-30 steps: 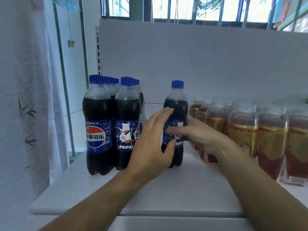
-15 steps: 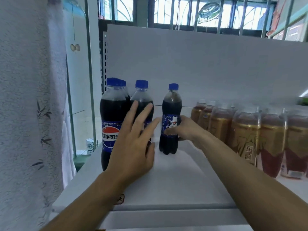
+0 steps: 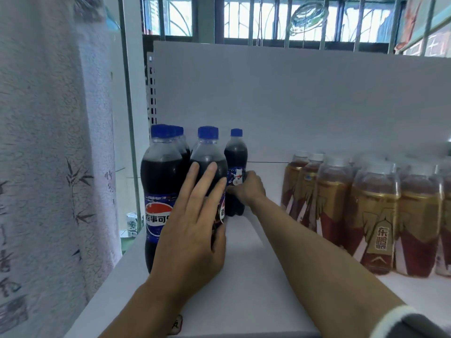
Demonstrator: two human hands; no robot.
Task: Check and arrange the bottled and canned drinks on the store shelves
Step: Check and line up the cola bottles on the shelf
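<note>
Big pale curtain with bamboo sprigs hangs down the left side. The white back panel fills the wall behind the shelf, with a barred window bright above it. On the right of the shelf there's a block of teas in gold and red wrappers, packed shoulder to shoulder, pale caps on, running towards the back. Over on the left, the colas: dark bottles, blue caps, upright near the shelf's left edge. The corner cola stands front left, round logo facing out, more blue caps peeking just behind it. Right beside it is the second cola, and there's the left hand laid flat on its front, fingers straight and spread up over the label, thumb down the bottle's right side, nothing clutched. Further back, the right arm reaches across the middle of the shelf. The right hand is wrapped round the lower label of the back cola, fingers curled about it. That bottle is upright with its base on the shelf, just behind and right of the second cola, well apart from the teas. A grey sleeve with a white cuff shows at the bottom right, and a small sticker sits on the shelf's front lip
</note>
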